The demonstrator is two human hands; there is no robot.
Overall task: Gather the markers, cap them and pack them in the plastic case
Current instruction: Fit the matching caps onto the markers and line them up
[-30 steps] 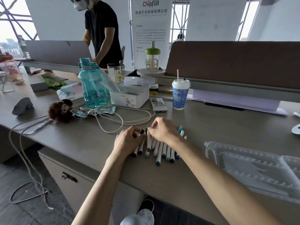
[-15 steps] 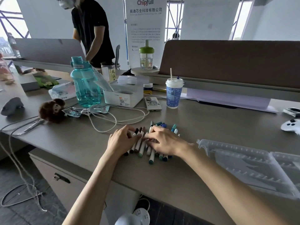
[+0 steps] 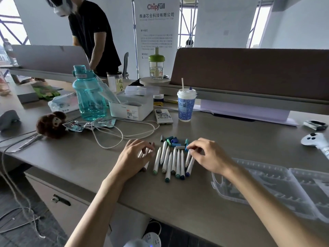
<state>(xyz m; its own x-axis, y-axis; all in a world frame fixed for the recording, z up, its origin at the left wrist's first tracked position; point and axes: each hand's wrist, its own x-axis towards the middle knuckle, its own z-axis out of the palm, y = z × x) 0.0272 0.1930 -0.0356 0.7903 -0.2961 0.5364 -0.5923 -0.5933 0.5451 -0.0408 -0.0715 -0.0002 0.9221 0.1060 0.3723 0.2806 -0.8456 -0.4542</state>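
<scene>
The left hand [image 3: 132,157] curls over white markers [image 3: 171,161]; the right hand [image 3: 207,154] pinches one marker's far end; their long axes run near-to-far.

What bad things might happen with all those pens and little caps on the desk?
The loose caps sit in a small heap just beyond the markers; a nudge from the right hand might scatter them. The markers lie side by side near the desk edge, so one could roll off onto the floor. The white cable loops close to the left hand and may snag it.
</scene>
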